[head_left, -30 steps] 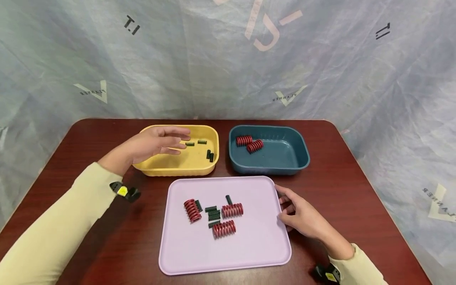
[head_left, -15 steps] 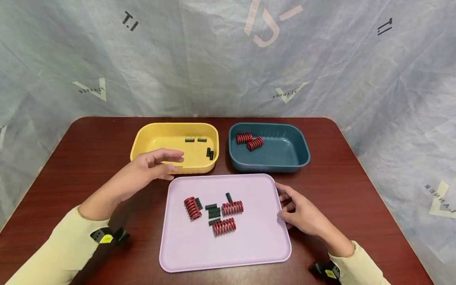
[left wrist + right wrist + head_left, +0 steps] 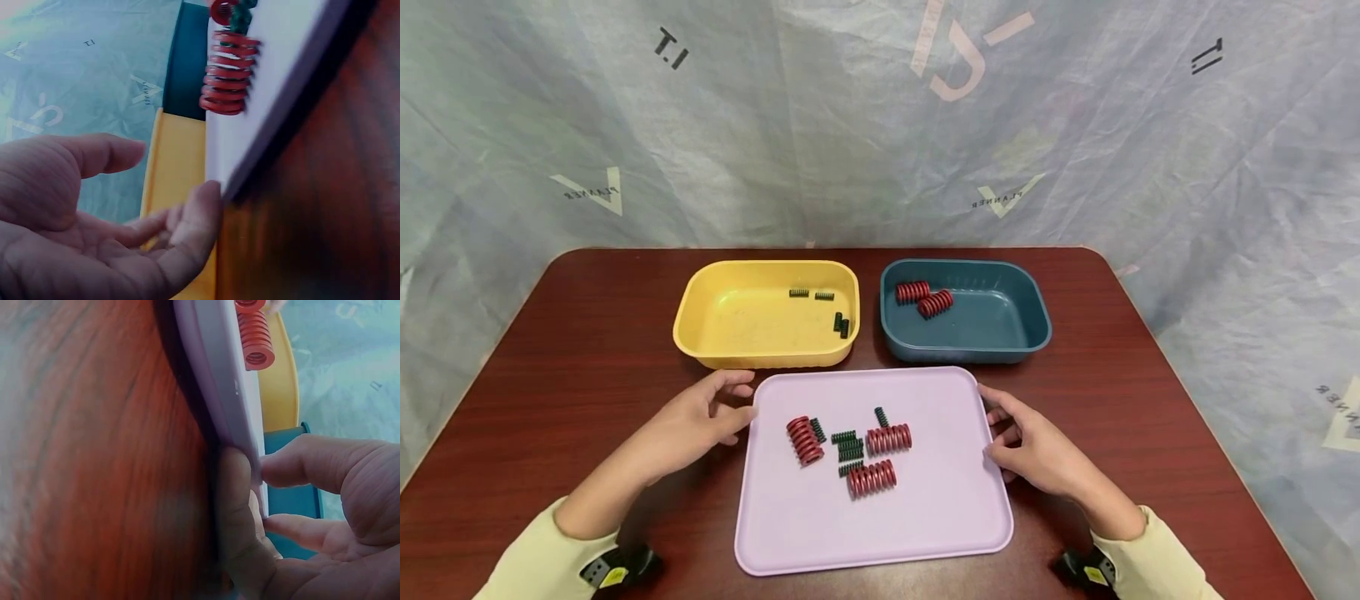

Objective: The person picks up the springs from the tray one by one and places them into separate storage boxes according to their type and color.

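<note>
A lilac tray (image 3: 940,508) lies on the table with three large red coil springs (image 3: 872,478) and several small dark green springs (image 3: 851,450) on it. My right hand (image 3: 1037,454) holds the tray's right edge; in the right wrist view the thumb (image 3: 294,465) is at the upper side and a finger (image 3: 234,494) lies along the rim's outer side. At the upper left corner is my left hand (image 3: 700,421), its thumb and fingers spread apart. A fingertip (image 3: 206,200) comes right to the tray's edge in the left wrist view; whether it touches cannot be told.
Behind the tray stand a yellow bin (image 3: 767,362) with several small green springs and a dark teal bin (image 3: 962,353) with two red springs. A grey printed sheet (image 3: 850,150) hangs behind the reddish-brown table (image 3: 587,333).
My left hand has drawn back from over the yellow bin, down toward me, to the tray's upper left corner. My right hand stays at the right edge, and the springs lie as before.
</note>
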A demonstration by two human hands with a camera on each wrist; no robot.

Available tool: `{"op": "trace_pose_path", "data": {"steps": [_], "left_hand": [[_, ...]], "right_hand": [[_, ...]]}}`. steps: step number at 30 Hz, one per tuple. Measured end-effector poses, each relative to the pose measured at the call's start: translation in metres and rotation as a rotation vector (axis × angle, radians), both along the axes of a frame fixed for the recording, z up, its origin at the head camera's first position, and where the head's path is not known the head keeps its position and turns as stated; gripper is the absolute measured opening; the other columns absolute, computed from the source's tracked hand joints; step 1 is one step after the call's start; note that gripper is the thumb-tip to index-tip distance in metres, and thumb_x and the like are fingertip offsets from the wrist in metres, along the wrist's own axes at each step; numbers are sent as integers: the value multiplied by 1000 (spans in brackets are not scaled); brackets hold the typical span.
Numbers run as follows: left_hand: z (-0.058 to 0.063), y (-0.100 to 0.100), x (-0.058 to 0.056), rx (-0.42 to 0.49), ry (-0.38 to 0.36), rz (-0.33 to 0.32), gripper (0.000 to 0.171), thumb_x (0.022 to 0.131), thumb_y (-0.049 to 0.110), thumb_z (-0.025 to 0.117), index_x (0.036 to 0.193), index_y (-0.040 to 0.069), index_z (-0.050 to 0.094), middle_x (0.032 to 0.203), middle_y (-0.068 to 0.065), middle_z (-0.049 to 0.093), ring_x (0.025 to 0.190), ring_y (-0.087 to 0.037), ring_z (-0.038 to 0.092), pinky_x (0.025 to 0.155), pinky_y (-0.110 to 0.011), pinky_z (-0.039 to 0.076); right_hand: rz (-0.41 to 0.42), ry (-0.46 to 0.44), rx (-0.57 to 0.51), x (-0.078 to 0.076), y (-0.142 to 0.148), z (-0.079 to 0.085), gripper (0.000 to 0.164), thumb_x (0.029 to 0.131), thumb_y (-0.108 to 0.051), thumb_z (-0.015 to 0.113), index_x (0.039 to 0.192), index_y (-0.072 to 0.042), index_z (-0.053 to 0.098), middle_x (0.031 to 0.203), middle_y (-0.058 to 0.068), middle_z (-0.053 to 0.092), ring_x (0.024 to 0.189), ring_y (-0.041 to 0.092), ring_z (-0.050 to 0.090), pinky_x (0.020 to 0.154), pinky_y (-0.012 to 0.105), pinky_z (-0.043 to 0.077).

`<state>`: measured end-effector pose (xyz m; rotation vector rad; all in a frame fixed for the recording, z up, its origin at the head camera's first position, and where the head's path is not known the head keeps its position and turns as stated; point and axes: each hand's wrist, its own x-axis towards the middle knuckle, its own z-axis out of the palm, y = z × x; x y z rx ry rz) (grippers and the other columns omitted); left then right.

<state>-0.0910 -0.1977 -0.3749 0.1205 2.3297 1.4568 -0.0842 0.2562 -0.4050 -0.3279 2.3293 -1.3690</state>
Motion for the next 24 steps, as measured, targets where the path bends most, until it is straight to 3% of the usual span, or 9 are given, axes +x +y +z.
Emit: {"op": "trace_pose_path", "data": {"steps": [6,14,19,24], "left_hand": [[-18,4,7,44,-81,31,69,97,5,67,151,-16,27,138,-35,43,88,-25,68,68,-38,64],[-24,10,13,2,-5,85,66,91,-6,69,149,-10,39,133,-31,50,78,-24,66,57,-35,63],[-27,12,13,27,15,71,66,91,-11,68,150,-8,39,129,-30,47,75,-23,63,53,-38,63],[-30,11,11,58,19,57,67,91,-12,67,151,-8,38,128,-30,47,74,-23,63,53,-38,63]], "right_hand": [[3,-23,-4,-1,1,1,77,92,8,64,160,-3,30,119,25,51,84,26,64,57,39,62],[6,-37,-36,-4,-3,3,78,91,10,64,160,-2,30,119,25,51,82,25,62,55,38,62],[8,-32,6,-5,-4,4,78,91,8,65,160,-3,31,119,24,52,82,26,63,55,37,62],[9,71,46,-6,-1,9,74,91,6,71,156,-1,37,119,24,52,78,23,64,53,34,60]]}}
